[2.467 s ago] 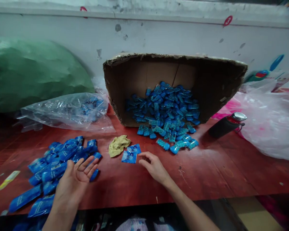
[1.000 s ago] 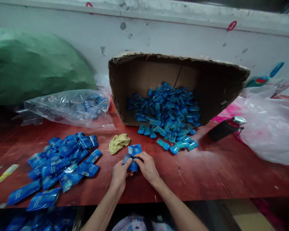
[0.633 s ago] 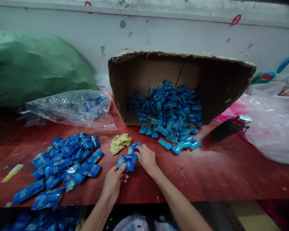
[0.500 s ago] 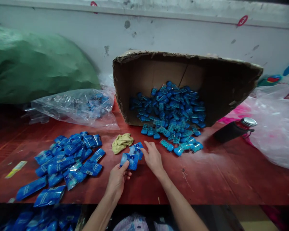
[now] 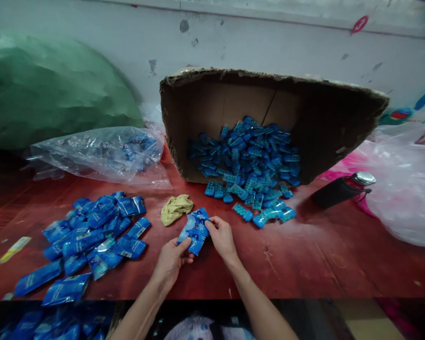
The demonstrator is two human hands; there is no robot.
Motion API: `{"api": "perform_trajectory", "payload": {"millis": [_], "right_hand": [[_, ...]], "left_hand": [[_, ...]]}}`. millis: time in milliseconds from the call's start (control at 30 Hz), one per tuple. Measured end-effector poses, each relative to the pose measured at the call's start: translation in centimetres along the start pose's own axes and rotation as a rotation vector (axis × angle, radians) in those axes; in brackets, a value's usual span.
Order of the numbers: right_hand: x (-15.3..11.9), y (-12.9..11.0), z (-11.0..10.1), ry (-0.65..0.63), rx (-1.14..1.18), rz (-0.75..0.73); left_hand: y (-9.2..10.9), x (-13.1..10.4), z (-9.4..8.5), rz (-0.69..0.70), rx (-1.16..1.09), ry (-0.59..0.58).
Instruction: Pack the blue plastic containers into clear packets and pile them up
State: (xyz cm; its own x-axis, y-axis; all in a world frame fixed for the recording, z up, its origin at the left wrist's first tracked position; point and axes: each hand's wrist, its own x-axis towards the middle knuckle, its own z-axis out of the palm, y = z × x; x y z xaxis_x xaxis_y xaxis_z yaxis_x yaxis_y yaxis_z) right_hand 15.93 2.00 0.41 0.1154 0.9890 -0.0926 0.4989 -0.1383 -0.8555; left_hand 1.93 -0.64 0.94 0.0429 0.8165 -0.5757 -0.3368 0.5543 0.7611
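Observation:
A blue printed packet is held between my two hands above the red table. My left hand pinches its lower left edge, thumb on top. My right hand is closed on its right edge with thumb and fingertips. Whether it is one packet or two overlapping ones I cannot tell. Just behind it lies a crumpled yellow-green cloth. To the left is a pile of filled blue packets. Beyond my right hand, small clear-wrapped blue items spill out of a cardboard box.
A black bottle with a metal cap leans at the right, by a translucent pink-white plastic bag. A clear bag with blue items and a large green sack sit at back left. More blue packets lie below the table edge.
My right hand has gone from fingers apart beside the packet to gripping its right edge. The packet has turned and appears more spread out. The view has shifted slightly.

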Motion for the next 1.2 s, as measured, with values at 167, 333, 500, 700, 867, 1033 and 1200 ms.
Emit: {"api": "perform_trajectory", "payload": {"millis": [167, 333, 500, 700, 867, 1033, 1200], "right_hand": [[-0.5, -0.7, 0.0, -0.041, -0.202, 0.027], [-1.4, -0.8, -1.8, 0.072, -0.235, -0.009], [-1.9, -0.7, -1.6, -0.141, 0.417, 0.069], [-2.4, -0.1, -0.3, -0.117, 0.507, 0.099], [-2.7, 0.3, -0.1, -0.031, 0.459, 0.05], [-2.5, 0.5, -0.6, -0.035, 0.426, 0.006], [-2.7, 0.5, -1.9, -0.142, 0.457, 0.018]], "left_hand": [[0.9, -1.1, -0.4, -0.008, -0.026, 0.018], [0.4, -0.6, 1.0, -0.003, -0.096, 0.025], [-0.2, -0.1, 2.0, 0.014, -0.112, 0.011], [-0.8, 0.2, 2.8, 0.112, -0.058, 0.062], [-1.1, 0.2, 3.7, 0.093, -0.125, 0.081], [-0.4, -0.1, 4.4, 0.042, -0.145, 0.048], [0.2, -0.8, 3.5, -0.062, -0.092, -0.126]]}}
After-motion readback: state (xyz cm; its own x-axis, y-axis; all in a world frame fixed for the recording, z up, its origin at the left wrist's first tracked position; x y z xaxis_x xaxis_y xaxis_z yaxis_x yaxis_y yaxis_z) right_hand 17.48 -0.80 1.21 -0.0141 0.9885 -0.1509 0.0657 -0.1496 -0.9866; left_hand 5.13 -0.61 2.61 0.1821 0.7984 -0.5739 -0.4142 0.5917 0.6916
